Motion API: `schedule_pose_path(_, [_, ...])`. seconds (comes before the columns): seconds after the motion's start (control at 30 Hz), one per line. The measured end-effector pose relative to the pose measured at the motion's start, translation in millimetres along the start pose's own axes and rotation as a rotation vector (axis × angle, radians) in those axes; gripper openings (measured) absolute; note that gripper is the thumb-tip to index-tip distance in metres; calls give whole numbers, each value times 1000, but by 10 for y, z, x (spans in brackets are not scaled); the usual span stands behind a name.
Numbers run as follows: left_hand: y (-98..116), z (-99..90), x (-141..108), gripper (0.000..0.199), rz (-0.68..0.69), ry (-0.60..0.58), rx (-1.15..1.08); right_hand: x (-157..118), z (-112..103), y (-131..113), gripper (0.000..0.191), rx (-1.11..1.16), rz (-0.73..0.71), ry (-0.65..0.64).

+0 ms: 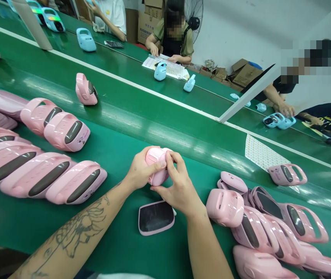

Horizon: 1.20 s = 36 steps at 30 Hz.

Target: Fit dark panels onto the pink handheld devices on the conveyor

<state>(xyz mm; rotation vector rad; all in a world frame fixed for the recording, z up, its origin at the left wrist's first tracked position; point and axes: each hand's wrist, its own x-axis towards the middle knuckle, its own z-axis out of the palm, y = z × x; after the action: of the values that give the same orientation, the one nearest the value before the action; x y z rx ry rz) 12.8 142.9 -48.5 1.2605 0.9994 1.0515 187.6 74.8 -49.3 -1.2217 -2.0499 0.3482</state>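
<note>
Left hand [139, 170] curled round a small pink case [156, 157], thumb laid across its front. Right hand [179, 186] half closed, bent fingers pressed to the case's right side; its thumb reaches under the lower edge, contact there unclear. Case is off the table, just right of the left palm.

Hidden: the back and much of the lower right of the case, behind fingers. Both forearms run out of frame at 6 o'clock. Clock readings taken from the case.

At 6 o'clock, near, a dark panel with pink rim [156, 218] lies flat on the green tabletop [119, 228]; its top right corner is partly covered by the right hand. At 9, rows of pink cases [57, 180], cut by the frame edge. At 4, a heap of pink parts [255, 228], overlapping, hard to count.

Beyond, a glossy green belt [142, 112]. On it, a lone pink case at 10 [85, 91], a printed sheet at 3 [261, 153]. White rail [124, 80] next. Across it, at 12, a green-sleeved person [187, 42] over papers; blue cases [160, 72] nearby. Cardboard boxes [146, 25] and fan [194, 23] behind, pale wall [240, 31].
</note>
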Motion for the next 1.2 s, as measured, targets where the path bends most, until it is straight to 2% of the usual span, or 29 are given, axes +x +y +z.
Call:
schedule_pose_path(0.1, [-42,13,37,80,-25,-2,-72,13,-8,36,131,-19,13,-13])
schedule_pose_path(0.2, [-95,13,85,77,-59,4,-301,21,-32,51,131,-12,64,11])
schedule_pose_path(0.27, [-113,5,99,73,-70,-20,-478,23,-40,39,114,54,172,93])
schedule_pose_path(0.33, [-111,1,91,70,-62,-35,-600,27,-28,15,83,175,366,192])
schedule_pose_path(0.4, [-97,15,66,75,-28,-16,-660,35,3,-11,66,363,569,241])
schedule_pose_path(0.47, [-85,53,34,84,12,-6,-691,50,34,-35,68,574,704,259])
schedule_pose_path(0.57, [-87,136,-6,94,53,-42,-734,82,38,-73,76,834,815,303])
schedule_pose_path(0.6, [-93,158,-15,95,56,-58,-745,94,26,-86,78,921,833,280])
schedule_pose_path(0.7, [-113,174,-21,94,57,-99,-721,118,-18,-108,73,1165,788,113])
schedule_pose_path(0.73, [-117,160,-13,94,72,-106,-688,123,-30,-103,69,1211,753,90])
schedule_pose_path(0.8, [-119,107,17,95,127,-123,-591,127,-43,-71,63,1222,688,139])
schedule_pose_path(0.9, [-125,8,79,93,189,-144,-443,121,-56,10,67,1091,593,255])
schedule_pose_path(1.07, [-173,-76,130,83,131,-165,-332,97,-85,67,74,737,575,310])
schedule_pose_path(1.2, [-186,-64,124,78,125,-254,-380,116,-107,-1,72,765,537,304])
